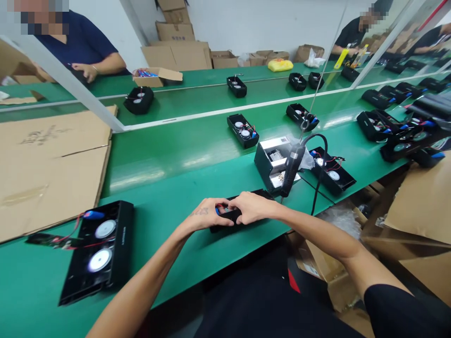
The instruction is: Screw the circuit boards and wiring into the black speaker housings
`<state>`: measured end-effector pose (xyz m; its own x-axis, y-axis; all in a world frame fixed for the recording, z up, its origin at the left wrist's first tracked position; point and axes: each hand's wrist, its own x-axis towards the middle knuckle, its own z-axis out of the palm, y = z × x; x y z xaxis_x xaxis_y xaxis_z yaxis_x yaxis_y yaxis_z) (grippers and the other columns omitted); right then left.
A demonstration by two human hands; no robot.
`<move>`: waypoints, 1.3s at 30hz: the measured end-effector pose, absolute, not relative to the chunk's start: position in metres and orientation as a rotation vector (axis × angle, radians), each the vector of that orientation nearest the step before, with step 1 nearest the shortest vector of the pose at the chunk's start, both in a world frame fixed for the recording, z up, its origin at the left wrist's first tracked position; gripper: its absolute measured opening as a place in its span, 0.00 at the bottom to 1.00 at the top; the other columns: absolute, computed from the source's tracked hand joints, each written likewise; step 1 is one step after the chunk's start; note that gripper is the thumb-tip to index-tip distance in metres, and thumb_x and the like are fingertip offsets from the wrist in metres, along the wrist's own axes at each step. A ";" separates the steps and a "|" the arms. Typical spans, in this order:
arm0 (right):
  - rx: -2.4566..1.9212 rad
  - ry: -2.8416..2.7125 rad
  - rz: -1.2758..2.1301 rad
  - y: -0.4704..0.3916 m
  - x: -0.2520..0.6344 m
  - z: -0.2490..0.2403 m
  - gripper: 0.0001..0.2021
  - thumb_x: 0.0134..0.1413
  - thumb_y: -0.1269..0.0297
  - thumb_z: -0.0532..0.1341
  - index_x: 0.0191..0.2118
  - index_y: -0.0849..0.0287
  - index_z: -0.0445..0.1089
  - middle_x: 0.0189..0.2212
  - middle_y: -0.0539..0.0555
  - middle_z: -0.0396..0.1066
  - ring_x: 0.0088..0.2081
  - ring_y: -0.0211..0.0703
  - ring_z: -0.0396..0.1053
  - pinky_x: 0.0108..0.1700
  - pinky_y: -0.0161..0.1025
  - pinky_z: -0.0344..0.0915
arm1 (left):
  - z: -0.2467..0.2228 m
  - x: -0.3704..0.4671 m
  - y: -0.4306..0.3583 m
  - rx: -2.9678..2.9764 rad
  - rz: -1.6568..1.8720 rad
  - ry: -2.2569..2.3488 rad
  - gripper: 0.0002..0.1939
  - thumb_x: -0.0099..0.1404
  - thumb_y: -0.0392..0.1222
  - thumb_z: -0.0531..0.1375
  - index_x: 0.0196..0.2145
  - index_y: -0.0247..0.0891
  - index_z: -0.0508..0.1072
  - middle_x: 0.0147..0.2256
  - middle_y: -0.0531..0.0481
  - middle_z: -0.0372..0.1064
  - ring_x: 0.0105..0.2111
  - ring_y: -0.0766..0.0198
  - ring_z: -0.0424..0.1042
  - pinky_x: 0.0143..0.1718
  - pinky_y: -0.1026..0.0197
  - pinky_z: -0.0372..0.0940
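A black speaker housing (234, 217) lies on the green bench in front of me, largely covered by my hands. My left hand (208, 214) grips its left end, with fingers curled over the casing. Close beside it, my right hand (254, 207) is bent over the middle of the same housing, thumb and fingertips on it. A bit of red and blue shows between the hands; small parts under the fingers are hidden. Just beyond my right hand hangs a black electric screwdriver (293, 166), next to a screw feeder box (269, 164).
An opened speaker housing (121, 249) with two round drivers and a wired circuit board lies left, near flat cardboard (52, 169). Another opened housing (333, 171) lies right. More housings line the green conveyor (176, 145). Co-workers sit across, behind a metal frame. Cardboard boxes (416, 211) stand right.
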<state>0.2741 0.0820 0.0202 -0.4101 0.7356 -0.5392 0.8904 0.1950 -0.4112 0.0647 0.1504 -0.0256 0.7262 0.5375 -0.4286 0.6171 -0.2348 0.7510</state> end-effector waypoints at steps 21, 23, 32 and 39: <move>1.633 2.294 -0.823 0.068 0.264 0.003 0.23 0.60 0.54 0.63 0.61 0.42 0.75 0.38 0.51 0.72 0.36 0.30 0.65 0.42 0.26 0.44 | -0.032 0.066 0.144 1.726 -0.010 0.879 0.37 0.46 0.56 0.77 0.53 0.39 0.81 0.35 0.52 0.76 0.36 0.62 0.72 0.39 0.62 0.65; 1.631 2.294 -0.859 0.066 0.265 0.005 0.24 0.61 0.53 0.63 0.63 0.44 0.74 0.39 0.52 0.72 0.39 0.32 0.68 0.44 0.27 0.50 | -0.031 0.066 0.145 1.729 -0.002 0.880 0.38 0.46 0.54 0.77 0.55 0.40 0.80 0.35 0.53 0.75 0.35 0.62 0.72 0.39 0.61 0.65; 3.249 2.494 -0.212 0.006 0.340 0.002 0.23 0.70 0.51 0.61 0.57 0.67 0.72 0.53 0.57 0.69 0.50 0.22 0.68 0.56 0.22 0.67 | -0.067 0.037 0.076 2.405 0.435 0.711 0.36 0.56 0.33 0.74 0.61 0.49 0.73 0.35 0.58 0.78 0.40 0.59 0.75 0.45 0.57 0.67; 3.682 1.839 -0.640 0.014 0.398 -0.044 0.40 0.62 0.38 0.61 0.66 0.70 0.66 0.56 0.62 0.68 0.53 0.28 0.71 0.57 0.25 0.70 | -0.065 0.037 0.058 2.615 0.716 0.526 0.27 0.71 0.29 0.60 0.66 0.39 0.64 0.37 0.58 0.77 0.33 0.69 0.76 0.53 0.56 0.63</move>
<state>0.3978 0.0136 -0.0439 0.6677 0.7246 0.1705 0.4624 -0.2243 -0.8578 0.0374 0.0580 -0.0652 0.8005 0.4436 0.4031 0.2516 -0.8590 0.4458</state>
